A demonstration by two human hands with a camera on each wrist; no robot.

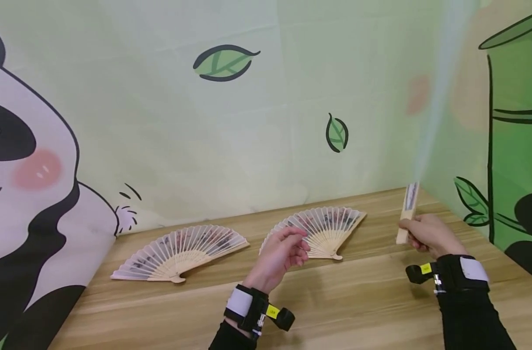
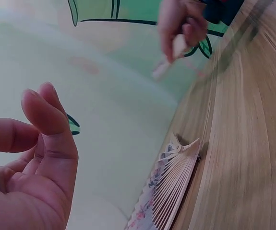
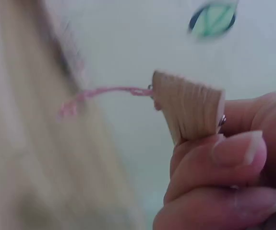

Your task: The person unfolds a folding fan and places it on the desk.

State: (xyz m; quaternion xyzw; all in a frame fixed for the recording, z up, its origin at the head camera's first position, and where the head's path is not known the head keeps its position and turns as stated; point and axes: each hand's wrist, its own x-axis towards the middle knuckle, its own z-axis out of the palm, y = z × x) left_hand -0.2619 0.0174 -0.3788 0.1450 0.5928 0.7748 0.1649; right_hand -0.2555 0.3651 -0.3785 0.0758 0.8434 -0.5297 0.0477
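Note:
My right hand (image 1: 432,234) grips a folded hand fan (image 1: 409,204) near its pivot end, held upright above the right side of the table. In the right wrist view the stacked wooden ribs (image 3: 190,105) of this fan stick out past the fingers, and a thin pink cord (image 3: 111,89) hangs from the pivot. My left hand (image 1: 276,257) hovers with loosely bent fingers and nothing in them, in front of a spread fan (image 1: 331,226) that it partly hides. Another spread fan (image 1: 182,253) lies to the left. Both spread fans have pale ribs and flower-patterned leaves.
A wooden table (image 1: 335,306) carries the fans. Behind it hangs a pale green backdrop (image 1: 161,121) printed with leaves, a panda at the left and bamboo at the right. Each wrist wears a black strap with a small camera.

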